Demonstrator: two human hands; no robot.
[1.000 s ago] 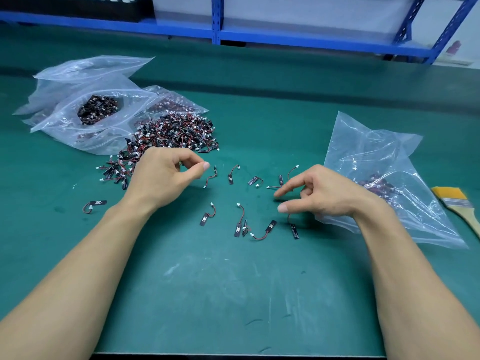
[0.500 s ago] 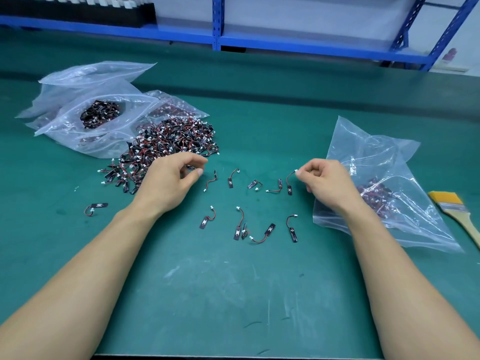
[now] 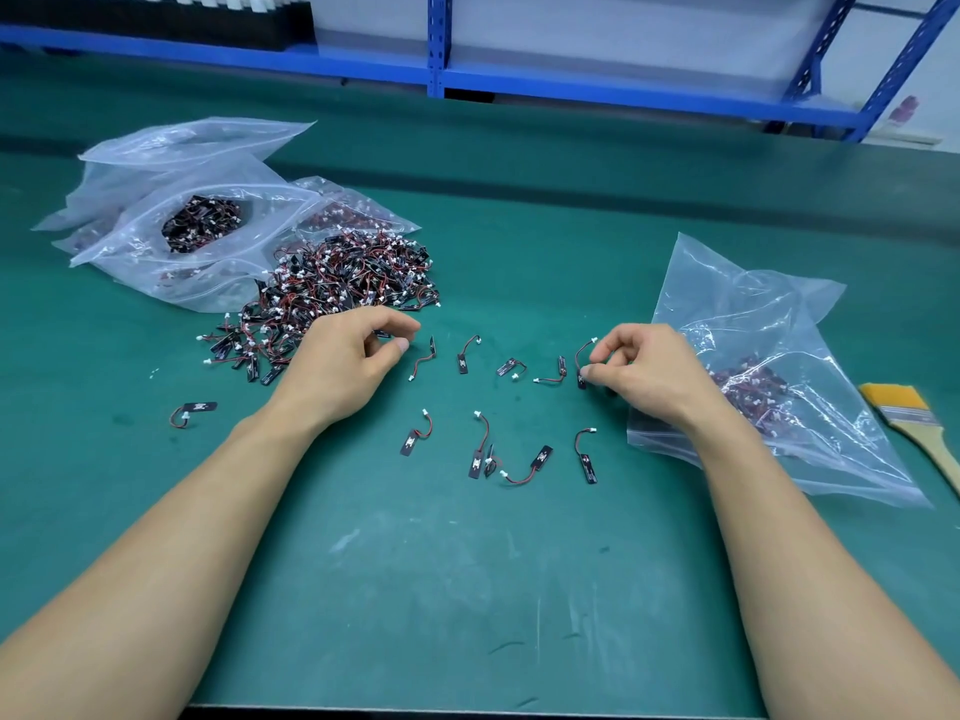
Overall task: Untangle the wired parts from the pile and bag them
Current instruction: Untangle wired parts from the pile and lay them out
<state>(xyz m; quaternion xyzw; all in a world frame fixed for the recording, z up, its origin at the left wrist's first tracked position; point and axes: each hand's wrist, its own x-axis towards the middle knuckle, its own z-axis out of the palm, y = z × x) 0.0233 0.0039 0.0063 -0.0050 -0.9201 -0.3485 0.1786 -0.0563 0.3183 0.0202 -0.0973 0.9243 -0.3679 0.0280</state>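
Green matting (image 3: 467,589) covers the bench, with blue shelving (image 3: 436,44) along the back. At the far left lies the pile (image 3: 332,298) of tangled wired parts, spilling from clear bags (image 3: 171,210) that hold more of them. The left hand (image 3: 337,366) rests at the pile's near right edge, fingers curled, thumb and forefinger close together; whether they grip anything cannot be told. The right hand (image 3: 644,371) pinches 1 part (image 3: 581,358) between thumb and fingers, its curved wire arching up to a white plug just left of the knuckles. Between the 2 hands a loose row of separated parts (image 3: 511,367) lies on the matting, and a second row (image 3: 480,449) lies nearer the person, below both hands. 1 stray part (image 3: 192,410) sits well left of the left forearm. Behind the right hand and wrist lies the open bag (image 3: 769,366), some parts already inside. A brush (image 3: 906,413) lies beside it at the right edge.
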